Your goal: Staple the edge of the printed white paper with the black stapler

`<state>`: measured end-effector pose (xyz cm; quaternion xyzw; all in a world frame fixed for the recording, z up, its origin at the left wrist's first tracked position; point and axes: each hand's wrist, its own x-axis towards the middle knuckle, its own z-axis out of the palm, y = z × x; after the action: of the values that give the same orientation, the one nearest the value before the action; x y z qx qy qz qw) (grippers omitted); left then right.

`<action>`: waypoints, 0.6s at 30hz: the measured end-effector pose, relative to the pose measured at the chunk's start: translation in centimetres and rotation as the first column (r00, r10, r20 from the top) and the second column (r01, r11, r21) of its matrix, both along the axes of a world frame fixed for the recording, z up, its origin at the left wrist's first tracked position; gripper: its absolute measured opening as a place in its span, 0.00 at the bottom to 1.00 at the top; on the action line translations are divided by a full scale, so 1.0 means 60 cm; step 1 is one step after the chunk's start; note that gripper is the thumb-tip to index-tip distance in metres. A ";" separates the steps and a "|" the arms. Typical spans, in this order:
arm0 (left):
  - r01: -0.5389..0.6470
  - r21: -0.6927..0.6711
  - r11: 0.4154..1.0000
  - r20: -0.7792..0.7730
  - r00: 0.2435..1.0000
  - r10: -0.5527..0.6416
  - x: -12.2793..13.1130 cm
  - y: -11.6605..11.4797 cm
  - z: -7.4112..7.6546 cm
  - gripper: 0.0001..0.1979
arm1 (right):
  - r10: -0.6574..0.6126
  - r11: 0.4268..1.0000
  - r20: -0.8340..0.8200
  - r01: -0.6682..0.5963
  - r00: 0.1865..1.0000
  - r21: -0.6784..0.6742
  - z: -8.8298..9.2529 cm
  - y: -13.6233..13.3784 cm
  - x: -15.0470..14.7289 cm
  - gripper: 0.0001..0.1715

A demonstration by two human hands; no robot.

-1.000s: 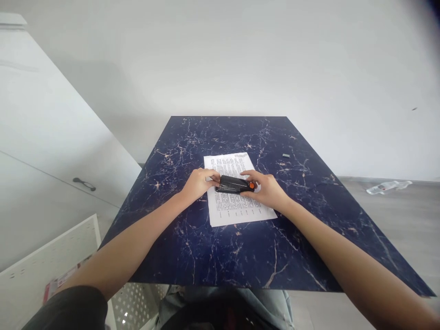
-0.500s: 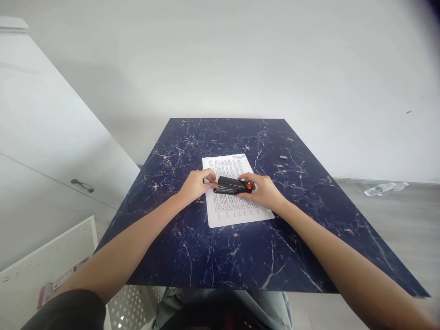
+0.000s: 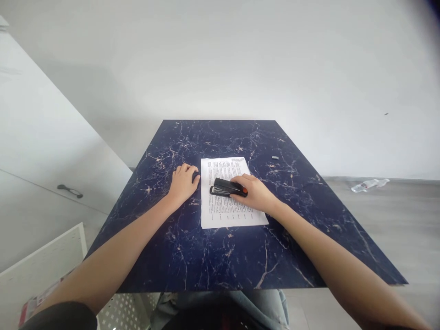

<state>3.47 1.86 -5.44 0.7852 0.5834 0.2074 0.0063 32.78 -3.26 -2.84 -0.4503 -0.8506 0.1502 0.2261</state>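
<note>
My right hand [image 3: 253, 190] is closed round the rear end of a black stapler [image 3: 227, 187] with an orange part. The stapler lies over a printed white sheet [image 3: 220, 221], its front end pointing left and its jaws slightly apart. Left of the sheet, my left hand [image 3: 183, 182] rests on the dark blue marbled table [image 3: 220, 256], fingers curled. A small dark thing shows between its thumb and forefinger, too small to make out.
A small grey piece [image 3: 275, 157] lies on the table, right of the sheet's far edge. A white cabinet [image 3: 41, 137] and a white perforated rack [image 3: 44, 256] stand at the left. Clear plastic packaging [image 3: 369, 185] is on the floor at the right.
My left hand has come away from the stapler's front end and moved left, off the sheet onto the table. The stapler stays in my right hand. The view has shifted slightly.
</note>
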 end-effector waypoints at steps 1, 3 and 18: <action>0.002 -0.002 1.000 -0.003 1.000 -0.002 0.000 0.000 -0.001 0.11 | -0.005 1.000 0.019 0.005 1.000 -0.017 0.003 -0.002 0.005 0.19; 0.007 -0.005 1.000 0.002 1.000 -0.007 -0.001 0.000 0.000 0.11 | -0.001 0.998 0.036 0.003 0.999 -0.056 0.011 -0.012 0.017 0.17; 0.000 0.018 1.000 0.016 1.000 0.000 -0.002 0.001 -0.005 0.12 | -0.122 0.991 -0.005 0.121 0.993 -0.062 -0.006 -0.113 0.263 0.23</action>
<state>3.33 1.92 -5.75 0.7836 0.5814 0.2191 0.0037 48.56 -10.04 -3.23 -0.5074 -0.8156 0.1644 0.2245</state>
